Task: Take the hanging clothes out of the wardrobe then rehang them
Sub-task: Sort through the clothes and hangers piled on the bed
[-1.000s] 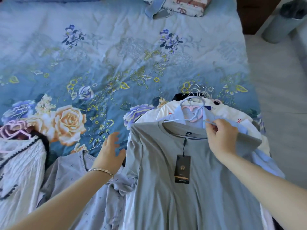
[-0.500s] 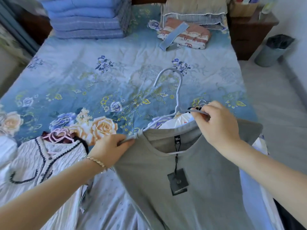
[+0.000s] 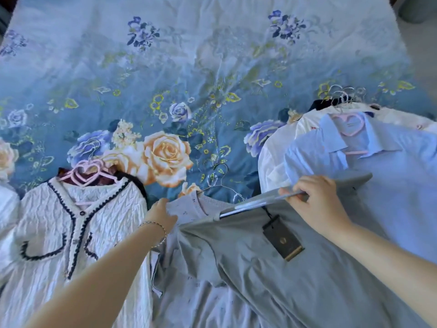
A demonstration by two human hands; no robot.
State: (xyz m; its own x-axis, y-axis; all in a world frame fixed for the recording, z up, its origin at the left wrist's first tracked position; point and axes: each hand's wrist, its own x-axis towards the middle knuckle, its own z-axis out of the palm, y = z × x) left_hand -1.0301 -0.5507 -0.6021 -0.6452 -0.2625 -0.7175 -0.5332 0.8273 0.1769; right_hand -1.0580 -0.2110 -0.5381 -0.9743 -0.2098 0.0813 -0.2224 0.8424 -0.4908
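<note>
Lowered since the earlier frame: we find the tee (image 3: 272, 280) on the bed (image 3: 212, 67) — hanger (image 3: 248, 205) flat. Right hand (image 3: 316, 202) clamps the hanger at the collar; tee trails below it. Left hand (image 3: 160, 213) touches the tee's shoulder — grip cannot be told.

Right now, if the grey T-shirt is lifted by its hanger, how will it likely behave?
Probably floppy: the grey T-shirt drapes in folds below the hanger. Likely light: the right hand raises hanger and shoulder with a pinching grip. It may slide off, as the hanger arm shows bare at the neckline; the tag would dangle.
</note>
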